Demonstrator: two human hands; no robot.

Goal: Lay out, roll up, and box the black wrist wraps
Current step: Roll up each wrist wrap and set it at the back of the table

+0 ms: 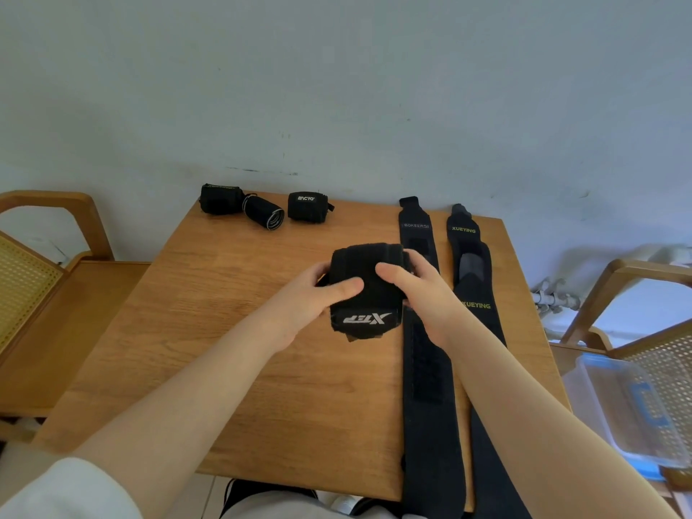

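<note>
Both hands hold a rolled black wrist wrap (pixel 369 290) with a white logo over the middle of the wooden table (pixel 232 331). My left hand (pixel 310 299) grips its left side, thumb on top. My right hand (pixel 419 290) grips its right side. Two black wraps lie flat and unrolled on the table's right part: one (pixel 423 368) with grey lettering, one (pixel 473 279) with yellow-green lettering. Three rolled wraps rest along the far edge: one at the left (pixel 221 199), one with white edging (pixel 264 212), one with a white logo (pixel 307 207).
A clear plastic box (pixel 629 406) with a blue latch sits on a cane-backed chair (pixel 659 350) to the right. Another wooden chair (pixel 45 279) stands at the left. A pale wall runs behind the table.
</note>
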